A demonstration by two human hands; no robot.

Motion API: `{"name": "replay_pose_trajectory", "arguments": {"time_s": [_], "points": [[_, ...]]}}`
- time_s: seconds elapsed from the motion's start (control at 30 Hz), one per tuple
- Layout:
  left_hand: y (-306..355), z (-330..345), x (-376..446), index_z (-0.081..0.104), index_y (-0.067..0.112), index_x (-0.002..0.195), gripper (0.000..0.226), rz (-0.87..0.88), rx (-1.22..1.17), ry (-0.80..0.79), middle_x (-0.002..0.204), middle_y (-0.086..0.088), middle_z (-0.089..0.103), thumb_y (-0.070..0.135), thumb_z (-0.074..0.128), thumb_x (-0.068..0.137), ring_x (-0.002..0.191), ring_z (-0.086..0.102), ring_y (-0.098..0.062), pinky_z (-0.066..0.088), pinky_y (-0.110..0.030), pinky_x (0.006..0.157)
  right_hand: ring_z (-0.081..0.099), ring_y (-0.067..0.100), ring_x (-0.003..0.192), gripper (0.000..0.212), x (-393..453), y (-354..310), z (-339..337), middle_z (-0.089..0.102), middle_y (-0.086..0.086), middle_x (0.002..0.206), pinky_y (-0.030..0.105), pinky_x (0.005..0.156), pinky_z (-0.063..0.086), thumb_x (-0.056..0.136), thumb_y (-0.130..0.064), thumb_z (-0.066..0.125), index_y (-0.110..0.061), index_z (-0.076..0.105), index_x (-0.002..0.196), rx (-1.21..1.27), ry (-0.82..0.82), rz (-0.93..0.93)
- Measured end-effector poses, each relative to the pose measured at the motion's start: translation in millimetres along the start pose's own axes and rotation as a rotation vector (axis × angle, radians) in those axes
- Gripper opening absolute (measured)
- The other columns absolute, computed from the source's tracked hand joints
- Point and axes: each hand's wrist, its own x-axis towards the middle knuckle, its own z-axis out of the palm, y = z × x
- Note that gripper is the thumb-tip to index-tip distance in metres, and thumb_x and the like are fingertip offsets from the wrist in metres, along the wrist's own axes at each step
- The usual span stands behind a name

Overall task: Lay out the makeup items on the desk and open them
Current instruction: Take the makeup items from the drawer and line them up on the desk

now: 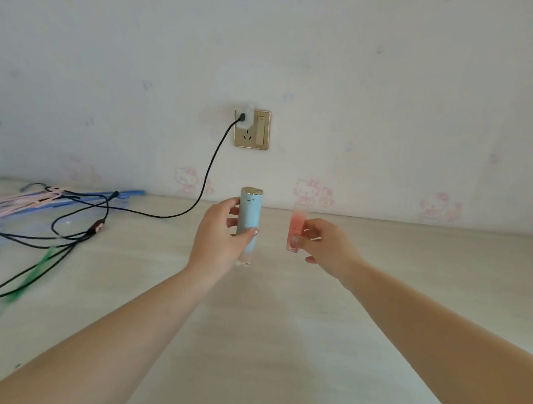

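Above the desk (378, 267) near its back edge: left hand (217, 239) grips a pale blue lipstick tube (249, 222) upright; right hand (327, 247) pinches a pink tube (296, 233). Both closed, neither laid out. Next: stand them down, pull caps.

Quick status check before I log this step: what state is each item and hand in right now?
Left hand: grips the blue tube.
Blue tube: upright, gold cap on, closed.
Right hand: pinches the pink tube.
Pink tube: upright, blurred; open or closed unclear.
Charger: plugged into the wall socket.
Black cable: trailing across the desk.
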Motion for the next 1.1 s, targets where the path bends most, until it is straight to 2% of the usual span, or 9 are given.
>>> {"name": "replay_pose_trajectory", "arguments": {"time_s": [0.1, 0.2, 0.3, 0.37, 0.5, 0.87, 0.97, 1.03, 1.1], "points": [[-16, 1, 25, 0.053, 0.023, 0.123, 0.052, -0.01, 0.018, 0.028, 0.118, 0.005, 0.056, 0.017, 0.075, 0.076, 0.097, 0.059, -0.01, 0.042, -0.017, 0.072, 0.06, 0.019, 0.084, 0.022, 25, 7, 23, 0.06, -0.011, 0.087, 0.046, 0.086, 0.054, 0.084, -0.019, 0.066, -0.022, 0.061, 0.105, 0.007, 0.003, 0.035], [-28, 7, 46, 0.052, 0.019, 0.122, 0.053, -0.022, 0.027, 0.05, 0.119, 0.003, 0.055, 0.017, 0.076, 0.075, 0.095, 0.058, -0.011, 0.039, -0.012, 0.068, 0.061, 0.018, 0.093, 0.027, 45, 17, 35, 0.064, -0.007, 0.097, 0.041, 0.089, 0.052, 0.082, -0.02, 0.067, -0.021, 0.062, 0.109, -0.054, 0.005, 0.055], [-39, 16, 58, 0.05, 0.018, 0.122, 0.054, -0.034, 0.02, 0.058, 0.12, 0.001, 0.054, 0.016, 0.076, 0.075, 0.096, 0.058, -0.013, 0.042, -0.021, 0.074, 0.058, 0.014, 0.088, 0.031, 58, 27, 39, 0.063, -0.007, 0.098, 0.025, 0.07, 0.046, 0.083, -0.02, 0.067, -0.021, 0.062, 0.113, -0.108, -0.004, 0.052], [-44, 21, 65, 0.05, 0.018, 0.123, 0.055, -0.036, 0.021, 0.061, 0.121, 0.0, 0.054, 0.016, 0.076, 0.075, 0.096, 0.058, -0.012, 0.043, -0.025, 0.077, 0.058, 0.013, 0.089, 0.03, 65, 31, 40, 0.063, -0.007, 0.098, 0.022, 0.067, 0.041, 0.083, -0.021, 0.067, -0.022, 0.063, 0.113, -0.132, -0.001, 0.047], [-51, 29, 75, 0.049, 0.017, 0.123, 0.057, -0.039, 0.037, 0.084, 0.121, 0.0, 0.052, 0.017, 0.077, 0.074, 0.095, 0.057, -0.012, 0.043, -0.025, 0.079, 0.06, 0.013, 0.094, 0.031, 77, 35, 41, 0.065, -0.007, 0.102, 0.024, 0.078, 0.042, 0.082, -0.021, 0.067, -0.021, 0.063, 0.113, -0.18, 0.008, 0.038], [-59, 42, 70, 0.046, 0.016, 0.127, 0.059, -0.02, 0.054, 0.112, 0.119, 0.001, 0.049, 0.019, 0.075, 0.076, 0.097, 0.054, -0.01, 0.043, -0.025, 0.081, 0.059, 0.012, 0.09, 0.029, 79, 38, 42, 0.063, -0.009, 0.096, 0.022, 0.076, 0.039, 0.08, -0.019, 0.068, -0.022, 0.062, 0.109, -0.227, -0.011, 0.002], [-58, 41, 68, 0.04, 0.016, 0.134, 0.072, -0.035, 0.048, 0.11, 0.118, 0.004, 0.046, 0.021, 0.078, 0.074, 0.106, 0.049, -0.008, 0.043, -0.026, 0.09, 0.06, 0.012, 0.096, 0.043, 77, 36, 43, 0.062, -0.009, 0.105, 0.026, 0.084, 0.046, 0.078, -0.021, 0.071, -0.022, 0.057, 0.119, -0.199, -0.016, 0.018], [-51, 37, 61, 0.038, 0.018, 0.137, 0.076, -0.032, 0.021, 0.189, 0.117, 0.009, 0.044, 0.023, 0.078, 0.073, 0.11, 0.045, -0.004, 0.037, -0.025, 0.097, 0.058, 0.011, 0.1, 0.053, 71, 33, 38, 0.057, -0.01, 0.113, 0.028, 0.088, 0.047, 0.08, -0.022, 0.071, -0.025, 0.05, 0.128, -0.126, 0.012, 0.027], [-39, 29, 50, 0.048, 0.022, 0.126, 0.057, 0.001, -0.076, 0.292, 0.111, 0.012, 0.051, 0.021, 0.076, 0.076, 0.104, 0.049, 0.003, 0.04, -0.024, 0.095, 0.059, 0.009, 0.1, 0.049, 59, 29, 30, 0.056, -0.012, 0.117, 0.031, 0.088, 0.05, 0.082, -0.023, 0.07, -0.027, 0.052, 0.127, -0.017, 0.066, 0.022]]}}
